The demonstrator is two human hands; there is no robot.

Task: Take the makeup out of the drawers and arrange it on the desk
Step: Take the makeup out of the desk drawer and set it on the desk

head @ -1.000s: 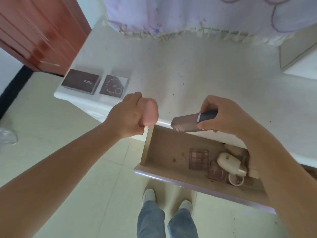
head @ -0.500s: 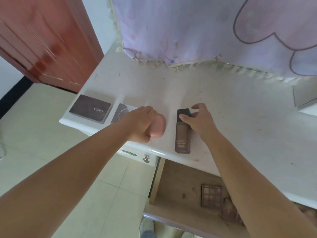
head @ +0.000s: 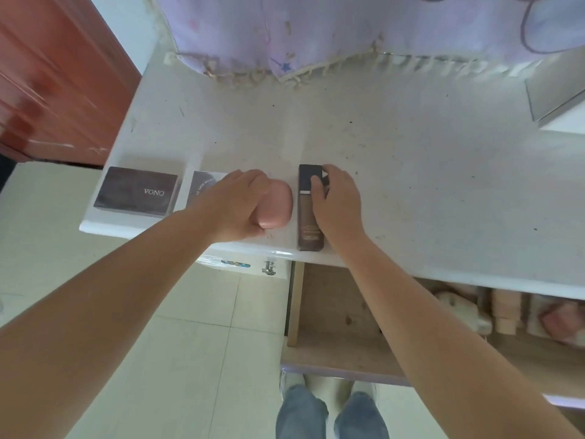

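My left hand [head: 235, 205] grips a pink rounded case [head: 276, 205] that rests on the white desk [head: 411, 160] near its front edge. Just to its right lies a long brown foundation bottle with a dark cap [head: 308, 217]; my right hand [head: 337, 204] lies over its right side, fingers on the cap. Further left on the desk are a dark palette marked VONO [head: 137, 191] and a square dark compact [head: 202, 188], partly hidden by my left hand. Below the desk the wooden drawer [head: 332, 308] is pulled out, with several pinkish makeup items [head: 506, 315] at its right.
A lilac fringed cloth [head: 316, 33] hangs over the back of the desk. A grey-white box corner [head: 560, 99] sits at the desk's far right. A red-brown door [head: 57, 77] stands at the left. My feet and jeans [head: 329, 413] are on the tiled floor below the drawer.
Both hands moved from above the drawer onto the desk. The brown bottle went from my right hand down onto the desk; the pink case now rests beside it.
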